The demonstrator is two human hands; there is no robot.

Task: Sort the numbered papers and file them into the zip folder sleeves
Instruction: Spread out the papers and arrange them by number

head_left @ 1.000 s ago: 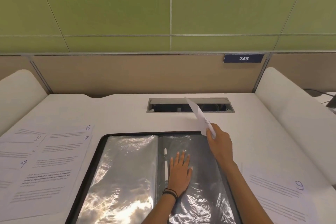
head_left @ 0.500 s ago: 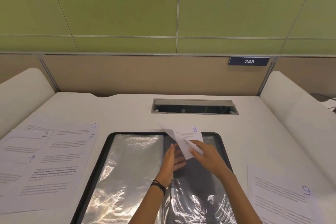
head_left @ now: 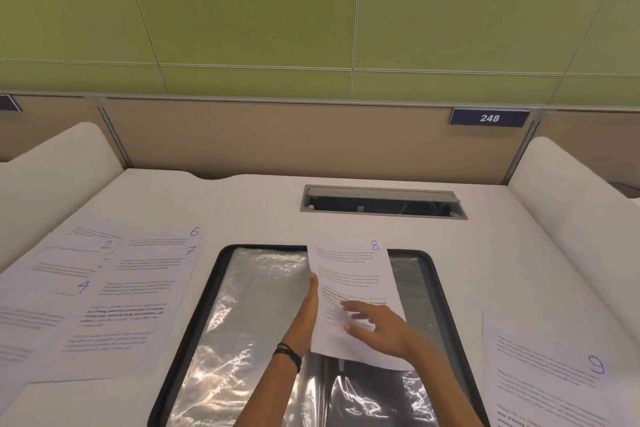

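A black zip folder lies open on the white desk, its clear plastic sleeves shining. The sheet numbered 8 lies flat over the right-hand sleeve, text facing up. My left hand holds the sheet's left edge, its fingers hidden under the paper. My right hand rests on the sheet's lower part with fingers spread and straight. Sheets numbered 2, 4, 6 and 7 overlap in a pile left of the folder. The sheet numbered 9 lies to the right.
A grey cable hatch is sunk into the desk behind the folder. White curved side panels flank the desk, and a beige partition with a plate reading 248 closes the back.
Sheet 8 came down from the air, turned face up and was laid flat over the right sleeve. My left hand left the sleeve and took the sheet's edge; my right hand opened onto it.
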